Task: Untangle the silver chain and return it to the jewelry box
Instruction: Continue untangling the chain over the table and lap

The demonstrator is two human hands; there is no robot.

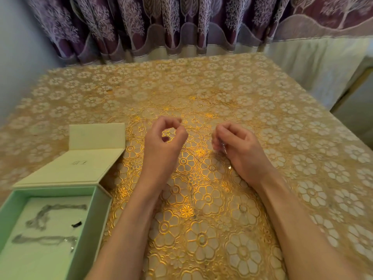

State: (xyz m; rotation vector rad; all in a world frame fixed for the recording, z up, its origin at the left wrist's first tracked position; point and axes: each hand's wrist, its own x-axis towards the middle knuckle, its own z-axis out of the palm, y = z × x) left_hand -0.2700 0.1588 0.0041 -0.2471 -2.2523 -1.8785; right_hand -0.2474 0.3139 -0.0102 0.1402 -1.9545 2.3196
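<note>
My right hand [238, 146] hovers over the middle of the table with its fingers curled round a thin silver chain [223, 148]. A short end of the chain with a small shiny clasp hangs below the palm. My left hand [164, 138] is a hand's width to the left, thumb and forefinger tips pinched together in a ring; the fine chain strand it seems to pinch is barely visible. The open jewelry box [101, 201], mint green inside, stands at the lower left, with its cream lid [80, 166] folded back.
Other grey-silver chains [44, 217] and a small dark piece lie on the box's pale lining. A gold floral tablecloth [282, 122] covers the table. Purple tree-patterned curtains [161, 27] hang behind its far edge, and a wall is at the left.
</note>
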